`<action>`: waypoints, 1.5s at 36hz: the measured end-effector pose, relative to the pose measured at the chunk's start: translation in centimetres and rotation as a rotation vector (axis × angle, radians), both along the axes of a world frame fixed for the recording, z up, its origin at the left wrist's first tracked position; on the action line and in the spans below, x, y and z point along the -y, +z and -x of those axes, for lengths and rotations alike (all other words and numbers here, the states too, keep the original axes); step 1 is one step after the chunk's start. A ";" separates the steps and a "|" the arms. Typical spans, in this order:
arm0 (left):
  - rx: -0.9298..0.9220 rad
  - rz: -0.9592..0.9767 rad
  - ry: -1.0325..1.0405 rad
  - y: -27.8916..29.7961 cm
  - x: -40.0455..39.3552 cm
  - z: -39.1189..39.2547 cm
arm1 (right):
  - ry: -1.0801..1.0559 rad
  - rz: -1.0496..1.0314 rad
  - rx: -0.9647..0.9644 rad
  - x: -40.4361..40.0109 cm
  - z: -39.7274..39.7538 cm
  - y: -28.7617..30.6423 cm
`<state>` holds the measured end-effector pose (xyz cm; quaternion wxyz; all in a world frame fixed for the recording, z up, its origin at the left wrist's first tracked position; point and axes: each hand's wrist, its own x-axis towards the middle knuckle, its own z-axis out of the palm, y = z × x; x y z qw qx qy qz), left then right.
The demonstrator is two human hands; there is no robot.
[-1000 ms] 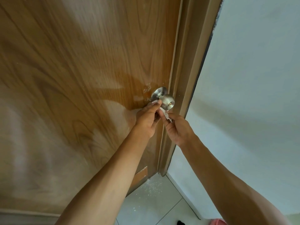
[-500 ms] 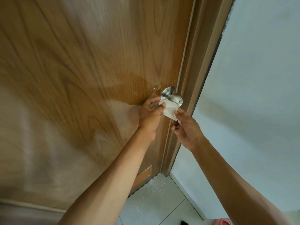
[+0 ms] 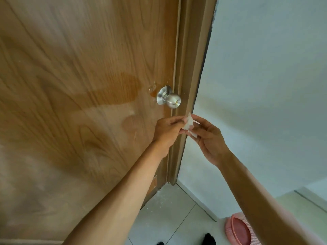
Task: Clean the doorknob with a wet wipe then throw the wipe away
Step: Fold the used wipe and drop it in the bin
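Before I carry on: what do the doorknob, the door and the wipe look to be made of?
Doorknob: metal, brushed silver, soft highlights. Door: wood-grain surface with a slight sheen; solid wood or laminate, cannot tell. Wipe: thin white fabric-like sheet, crumpled, pinched between left hand and right hand.

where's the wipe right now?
Head view, right of centre: the small white wet wipe is pinched between left hand and right hand, below the round silver doorknob, not touching it.

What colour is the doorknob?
Shiny silver metal: the doorknob shows clearly in the head view, bare above both hands.
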<state>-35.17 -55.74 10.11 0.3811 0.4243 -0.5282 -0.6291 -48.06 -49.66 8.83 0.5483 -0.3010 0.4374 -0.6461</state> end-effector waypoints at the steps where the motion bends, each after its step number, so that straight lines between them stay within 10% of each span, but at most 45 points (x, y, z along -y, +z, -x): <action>1: 0.020 0.002 -0.050 -0.1 -0.4 0.4 | -0.029 -0.021 -0.035 -0.5 0.4 -0.1; 15: 0.153 0.091 -0.358 0.1 -7.0 9.0 | -0.419 -0.199 -0.295 -9.8 8.0 -1.1; 33: 0.143 0.055 -0.429 -2.5 -23.8 20.9 | -0.357 -0.166 -0.390 -28.7 19.7 -1.7; 54: 0.259 -0.268 -0.426 -16.5 -32.0 31.9 | -0.583 -0.577 -0.311 -37.0 26.6 -15.9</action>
